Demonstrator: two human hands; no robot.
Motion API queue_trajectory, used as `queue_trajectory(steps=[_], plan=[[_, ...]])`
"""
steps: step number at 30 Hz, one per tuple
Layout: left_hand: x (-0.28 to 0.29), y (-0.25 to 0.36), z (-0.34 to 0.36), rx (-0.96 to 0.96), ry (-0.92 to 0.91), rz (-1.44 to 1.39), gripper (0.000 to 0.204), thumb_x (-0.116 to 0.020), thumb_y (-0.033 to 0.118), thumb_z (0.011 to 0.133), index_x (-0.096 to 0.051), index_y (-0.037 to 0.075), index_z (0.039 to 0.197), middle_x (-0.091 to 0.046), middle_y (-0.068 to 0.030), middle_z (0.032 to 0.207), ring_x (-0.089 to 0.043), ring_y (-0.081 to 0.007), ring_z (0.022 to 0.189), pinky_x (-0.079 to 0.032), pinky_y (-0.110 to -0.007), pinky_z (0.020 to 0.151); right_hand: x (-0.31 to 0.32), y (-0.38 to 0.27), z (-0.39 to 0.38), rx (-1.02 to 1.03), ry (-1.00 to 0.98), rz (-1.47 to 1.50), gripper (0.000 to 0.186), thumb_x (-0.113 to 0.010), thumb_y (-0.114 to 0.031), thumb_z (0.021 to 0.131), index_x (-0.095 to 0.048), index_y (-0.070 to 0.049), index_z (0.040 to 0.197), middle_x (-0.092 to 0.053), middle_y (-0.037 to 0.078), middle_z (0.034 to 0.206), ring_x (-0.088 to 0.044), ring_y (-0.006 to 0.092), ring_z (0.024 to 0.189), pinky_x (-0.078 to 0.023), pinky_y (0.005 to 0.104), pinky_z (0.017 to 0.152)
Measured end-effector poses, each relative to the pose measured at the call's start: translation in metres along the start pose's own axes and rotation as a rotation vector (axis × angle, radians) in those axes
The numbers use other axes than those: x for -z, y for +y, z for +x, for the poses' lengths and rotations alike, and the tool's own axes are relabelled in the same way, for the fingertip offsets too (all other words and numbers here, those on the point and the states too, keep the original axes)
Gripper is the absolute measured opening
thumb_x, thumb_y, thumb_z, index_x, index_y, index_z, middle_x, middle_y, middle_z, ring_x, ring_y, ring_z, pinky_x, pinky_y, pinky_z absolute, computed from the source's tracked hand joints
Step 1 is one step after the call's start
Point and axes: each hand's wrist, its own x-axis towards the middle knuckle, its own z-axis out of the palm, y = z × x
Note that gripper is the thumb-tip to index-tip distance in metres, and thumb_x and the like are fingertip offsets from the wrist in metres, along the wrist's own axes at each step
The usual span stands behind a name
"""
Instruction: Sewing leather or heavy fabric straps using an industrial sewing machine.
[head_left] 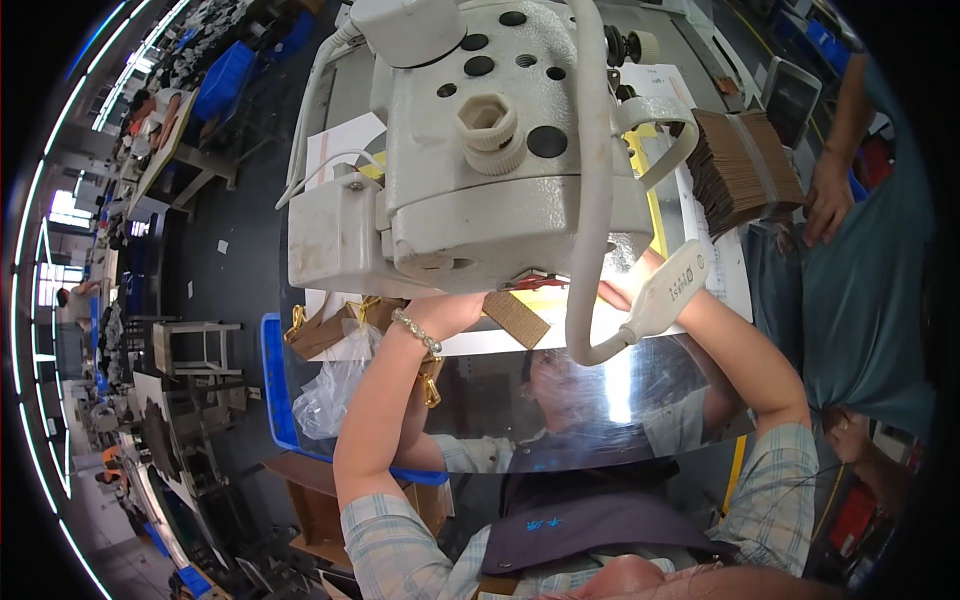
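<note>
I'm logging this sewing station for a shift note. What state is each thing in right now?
Left hand: under the sewing machine head, on the brown piece.
Right hand: mostly hidden behind the lamp.
Brown piece: lying flat under the head.
Brown stack: banded, on the table edge.
Plastic bag: crumpled, at the left.

A small brown ribbed piece, flat and roughly rectangular, lay tilted on the glossy table under the head of the pale grey sewing machine. Its upper end was hidden beneath the machine, and its lower corner pointed toward the person.
</note>
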Motion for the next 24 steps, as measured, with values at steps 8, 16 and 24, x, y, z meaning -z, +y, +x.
queue_trajectory(steps=[8, 16, 24], plan=[[-0.005, -0.002, -0.001, -0.112, 0.143, 0.061, 0.028, -0.052, 0.013, 0.088, -0.061, 0.013, 0.114, -0.064, -0.0080, 0.106, -0.060, -0.0271, 0.100, -0.046, -0.039, 0.090, 0.004, 0.000, -0.001, 0.045, 0.013, 0.020, 0.007, -0.061, -0.012, 0.079, -0.059, -0.009, 0.085, -0.063, 0.005, 0.101, -0.057, 0.0195, 0.112, -0.036, 0.0401, 0.095], [0.004, 0.022, -0.022, -0.280, 0.282, 0.015, 0.047, -0.055, 0.003, 0.078, -0.059, 0.014, 0.124, -0.064, -0.0040, 0.113, -0.064, -0.0221, 0.087, -0.051, -0.032, 0.073, -0.002, -0.017, -0.009, 0.042, -0.075, 0.033, 0.024, -0.061, -0.015, 0.078, -0.062, -0.010, 0.102, -0.062, 0.002, 0.102, -0.057, 0.0168, 0.105, -0.034, 0.0419, 0.097], [-0.001, 0.038, -0.016, -0.214, 0.363, 0.023, 0.037, -0.060, 0.006, 0.074, -0.065, 0.006, 0.110, -0.066, -0.0033, 0.108, -0.061, -0.0196, 0.090, -0.047, -0.031, 0.080, -0.010, -0.017, -0.010, 0.030, -0.040, 0.107, 0.034, -0.058, -0.013, 0.077, -0.061, -0.011, 0.110, -0.061, 0.001, 0.104, -0.057, 0.0141, 0.102, -0.032, 0.0414, 0.098]])
